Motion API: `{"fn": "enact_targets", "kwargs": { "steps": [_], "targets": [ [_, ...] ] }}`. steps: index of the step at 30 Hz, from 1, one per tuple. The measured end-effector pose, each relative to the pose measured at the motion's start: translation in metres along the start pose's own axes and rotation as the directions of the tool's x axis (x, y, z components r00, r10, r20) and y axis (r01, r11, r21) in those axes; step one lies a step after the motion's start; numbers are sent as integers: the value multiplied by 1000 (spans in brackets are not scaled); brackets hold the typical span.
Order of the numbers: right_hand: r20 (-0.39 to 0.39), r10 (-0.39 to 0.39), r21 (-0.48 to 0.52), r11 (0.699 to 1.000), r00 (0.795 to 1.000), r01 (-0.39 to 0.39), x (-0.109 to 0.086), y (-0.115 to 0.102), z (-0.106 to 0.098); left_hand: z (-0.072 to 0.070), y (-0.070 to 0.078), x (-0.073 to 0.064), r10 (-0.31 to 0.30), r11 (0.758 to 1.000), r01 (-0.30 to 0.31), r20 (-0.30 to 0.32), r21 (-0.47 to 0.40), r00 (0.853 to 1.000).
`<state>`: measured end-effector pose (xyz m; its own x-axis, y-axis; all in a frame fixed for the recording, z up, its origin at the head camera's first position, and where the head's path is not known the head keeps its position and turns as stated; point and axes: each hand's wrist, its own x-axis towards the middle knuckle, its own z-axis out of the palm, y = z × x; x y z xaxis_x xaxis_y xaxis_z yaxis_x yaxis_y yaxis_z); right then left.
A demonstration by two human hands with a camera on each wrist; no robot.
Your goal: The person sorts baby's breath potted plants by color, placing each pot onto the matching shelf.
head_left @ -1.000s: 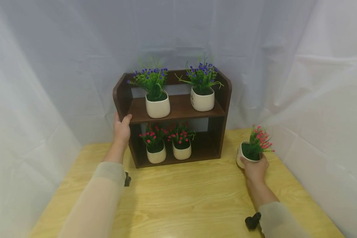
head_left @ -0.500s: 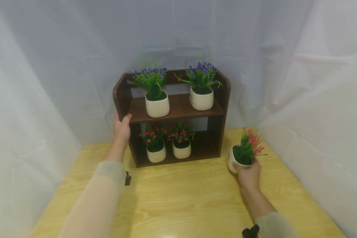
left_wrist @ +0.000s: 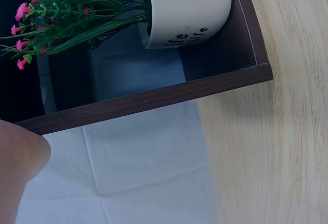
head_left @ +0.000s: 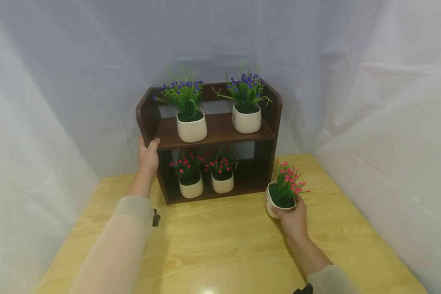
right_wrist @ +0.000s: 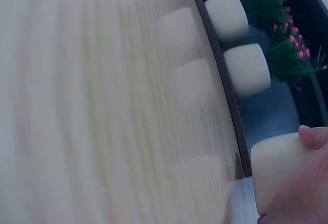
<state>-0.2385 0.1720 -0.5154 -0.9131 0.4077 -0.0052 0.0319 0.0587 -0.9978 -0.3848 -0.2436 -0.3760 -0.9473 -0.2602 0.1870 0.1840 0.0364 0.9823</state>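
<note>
My left hand [head_left: 148, 158] grips the left side panel of a dark brown two-tier wooden shelf [head_left: 217, 143], its thumb at the front edge. In my right hand [head_left: 295, 216] is a white pot of pink flowers [head_left: 273, 206], held by the rim and side, slightly tilted, just right of the shelf's lower front corner. Two pots with purple flowers, one left [head_left: 192, 130] and one right [head_left: 247, 121], stand on the upper tier. On the lower tier, a left pink-flowered pot [head_left: 191, 189] and another pink-flowered pot [head_left: 223, 184] sit side by side, with bare board to their right.
The shelf stands toward the back of a light wood-grain table [head_left: 213, 241]. White sheeting [head_left: 77, 90] hangs behind and along both sides. Black wrist camera mounts show at both cuffs, the left mount [head_left: 156, 217] close over the table.
My right hand has carried the pink-flowered pot leftward, from the table's right side to beside the shelf's lower right corner. My left hand keeps its hold on the side panel.
</note>
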Motion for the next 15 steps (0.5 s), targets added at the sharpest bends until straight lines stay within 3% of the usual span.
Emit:
{"fn": "enact_targets", "kwargs": {
  "steps": [15],
  "targets": [
    [101, -8, -80, 997, 995, 16, -12, -7, 33, 0, 1, -1, -1, 1000, 1, -2, 8, 1000]
  ]
}}
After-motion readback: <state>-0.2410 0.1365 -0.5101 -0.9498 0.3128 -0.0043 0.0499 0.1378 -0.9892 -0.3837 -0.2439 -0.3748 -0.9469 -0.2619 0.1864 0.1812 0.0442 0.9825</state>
